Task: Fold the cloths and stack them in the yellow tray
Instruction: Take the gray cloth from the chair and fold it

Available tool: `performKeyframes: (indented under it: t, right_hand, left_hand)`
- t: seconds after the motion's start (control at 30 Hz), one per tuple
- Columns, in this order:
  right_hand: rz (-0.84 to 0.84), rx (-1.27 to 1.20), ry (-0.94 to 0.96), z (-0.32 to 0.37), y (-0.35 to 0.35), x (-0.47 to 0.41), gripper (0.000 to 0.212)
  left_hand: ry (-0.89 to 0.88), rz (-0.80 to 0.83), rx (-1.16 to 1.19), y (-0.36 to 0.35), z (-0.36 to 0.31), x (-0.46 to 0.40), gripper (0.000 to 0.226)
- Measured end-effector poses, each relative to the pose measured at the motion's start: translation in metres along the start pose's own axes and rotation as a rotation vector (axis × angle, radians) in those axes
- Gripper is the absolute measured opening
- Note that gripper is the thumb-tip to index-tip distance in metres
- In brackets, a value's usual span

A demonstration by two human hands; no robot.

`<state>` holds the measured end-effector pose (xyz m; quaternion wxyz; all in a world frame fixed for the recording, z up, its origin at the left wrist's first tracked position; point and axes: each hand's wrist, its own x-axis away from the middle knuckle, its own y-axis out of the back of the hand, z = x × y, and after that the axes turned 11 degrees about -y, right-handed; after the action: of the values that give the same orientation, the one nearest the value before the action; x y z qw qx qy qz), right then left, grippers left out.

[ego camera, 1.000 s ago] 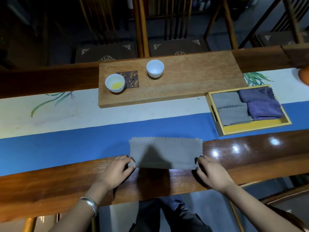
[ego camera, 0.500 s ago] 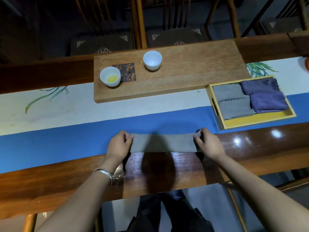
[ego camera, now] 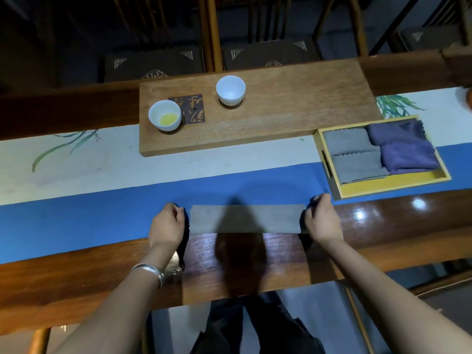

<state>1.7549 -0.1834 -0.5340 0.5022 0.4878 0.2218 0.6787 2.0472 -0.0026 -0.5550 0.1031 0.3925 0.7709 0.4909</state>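
A grey cloth (ego camera: 246, 218) lies folded into a long narrow strip across the blue runner and the table's near wooden edge. My left hand (ego camera: 166, 223) is at its left end and my right hand (ego camera: 322, 218) at its right end. Both have their fingers curled in at the cloth's short edges, and the fingertips are partly hidden in shadow. The yellow tray (ego camera: 388, 186) sits to the right, just beyond my right hand. It holds folded grey cloths (ego camera: 353, 154) on its left side and folded purple cloths (ego camera: 406, 149) on its right.
A wooden board (ego camera: 281, 116) lies behind the cloth. On it stand a white cup with yellow liquid (ego camera: 165, 118), an empty white cup (ego camera: 230, 90) and a dark square coaster (ego camera: 190, 108). Chairs stand beyond the table's far edge.
The cloth's near edge has been lifted and folded over to the far edge, halving it into a strip. Both hands moved forward with it and now sit at its ends.
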Motion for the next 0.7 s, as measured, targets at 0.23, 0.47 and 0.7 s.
performKeyframes:
  t: [0.23,0.47,0.7]
  right_hand:
    - [0.093,0.082,0.38,0.027,-0.008,0.045,0.012]
    - [0.411,0.107,0.411,0.059,-0.049,0.069,0.031]
    - [0.405,0.04,0.357,0.052,-0.049,0.076,0.033]
  left_hand:
    - [-0.03,0.201,-0.184,0.002,-0.007,0.036,0.054]
    - [0.245,0.044,0.25,-0.012,-0.029,0.038,0.049]
    - [0.271,0.022,0.604,-0.005,-0.031,0.023,0.027]
